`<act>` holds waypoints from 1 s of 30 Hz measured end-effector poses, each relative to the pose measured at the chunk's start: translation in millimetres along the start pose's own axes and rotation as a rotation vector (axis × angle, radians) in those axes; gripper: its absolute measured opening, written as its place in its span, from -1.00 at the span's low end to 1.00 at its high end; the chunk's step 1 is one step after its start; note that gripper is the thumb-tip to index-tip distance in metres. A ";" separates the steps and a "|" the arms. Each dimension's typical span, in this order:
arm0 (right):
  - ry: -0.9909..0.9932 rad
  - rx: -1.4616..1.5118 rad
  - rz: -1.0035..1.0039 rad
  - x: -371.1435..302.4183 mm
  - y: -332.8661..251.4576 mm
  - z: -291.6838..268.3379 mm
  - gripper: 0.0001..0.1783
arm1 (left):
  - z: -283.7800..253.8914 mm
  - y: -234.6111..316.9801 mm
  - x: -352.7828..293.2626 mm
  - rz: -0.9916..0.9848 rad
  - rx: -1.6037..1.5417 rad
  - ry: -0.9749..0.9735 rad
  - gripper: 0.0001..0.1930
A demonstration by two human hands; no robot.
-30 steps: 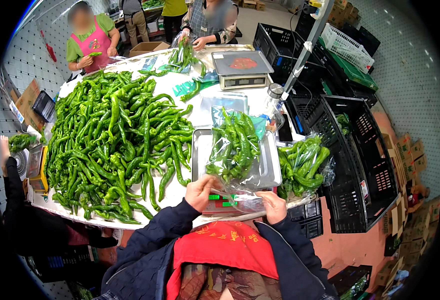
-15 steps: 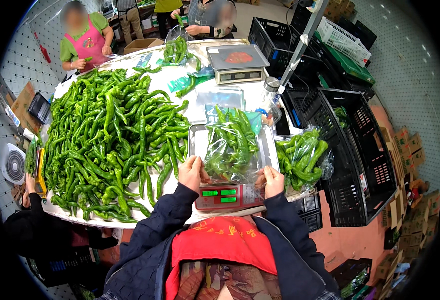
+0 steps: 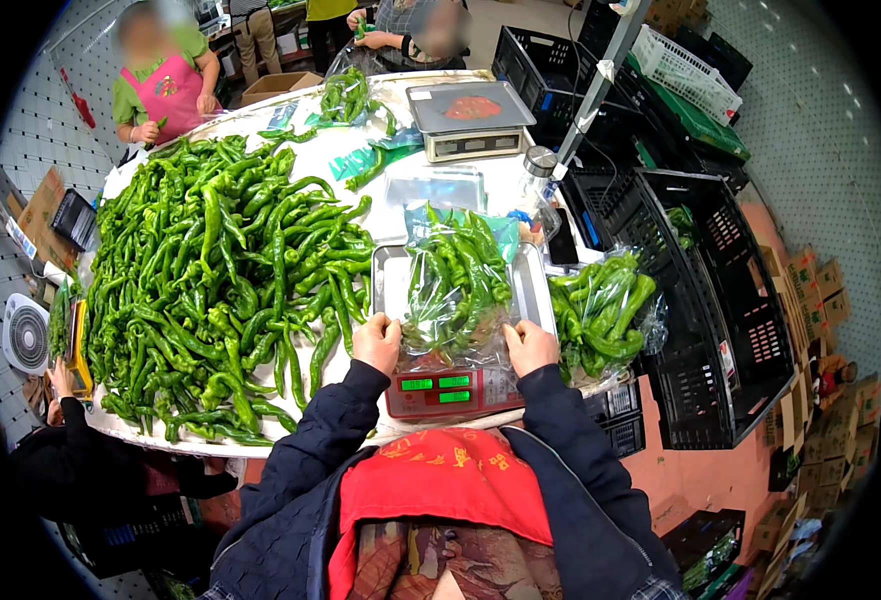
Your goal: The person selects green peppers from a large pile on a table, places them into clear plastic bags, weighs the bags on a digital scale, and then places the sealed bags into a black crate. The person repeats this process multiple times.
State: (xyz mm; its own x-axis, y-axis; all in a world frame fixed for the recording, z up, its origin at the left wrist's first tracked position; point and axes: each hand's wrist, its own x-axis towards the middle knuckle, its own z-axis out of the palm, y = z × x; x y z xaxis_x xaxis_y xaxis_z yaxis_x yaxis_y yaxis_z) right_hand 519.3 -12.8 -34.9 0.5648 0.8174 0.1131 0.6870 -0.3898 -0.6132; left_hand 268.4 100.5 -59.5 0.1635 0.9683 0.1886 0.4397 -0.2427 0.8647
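Bagged green peppers (image 3: 457, 275) lie in a steel tray (image 3: 388, 280) atop a red scale (image 3: 428, 402) at the near side of a white worktop (image 3: 317, 160). A loose heap of peppers (image 3: 225, 290) crowds the worktop's left, while a second filled bag (image 3: 605, 310) sits just right of the tray; a lidded jar (image 3: 537, 175) and a metal post (image 3: 600, 85) rise at far right. At the far side are a grey-topped scale (image 3: 470, 105) and two co-workers — one in a pink apron (image 3: 170, 95), the other behind another bag of peppers (image 3: 345, 97). Dark-sleeved forearms reach in from the near side, roughly parallel, both hands level at the tray's near corners. The left hand (image 3: 376, 343) pinches the clear bag's near left edge — the right hand (image 3: 531, 346) grips its near right. Long peppers fill the bag, its far end tinted teal. Black crates (image 3: 695, 390) stand at right, one with something green inside.
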 end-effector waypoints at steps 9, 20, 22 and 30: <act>0.110 0.341 -0.045 -7.1 -3.4 -2.4 -0.66 | -3.7 1.0 -2.7 -0.115 -0.223 -0.005 -0.68; -0.070 0.745 0.182 18.1 -1.4 -1.3 -0.65 | -19.0 24.3 21.2 -0.475 -0.677 -0.268 -0.76; -0.021 0.525 0.102 22.7 8.9 9.1 -0.61 | -11.7 18.2 22.1 -0.385 -0.555 -0.238 -0.78; -0.045 0.824 0.154 35.1 38.7 47.2 -0.66 | 1.2 7.8 22.7 -0.145 -0.201 -0.164 -0.67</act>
State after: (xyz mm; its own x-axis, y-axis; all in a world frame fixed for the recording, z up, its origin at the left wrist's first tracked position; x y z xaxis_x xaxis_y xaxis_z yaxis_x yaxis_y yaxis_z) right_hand 544.1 20.8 -91.5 0.5940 0.8035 -0.0388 0.0399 -0.0776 -0.9962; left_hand 276.7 120.5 -49.0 0.2599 0.9656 -0.0075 0.2875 -0.0699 0.9552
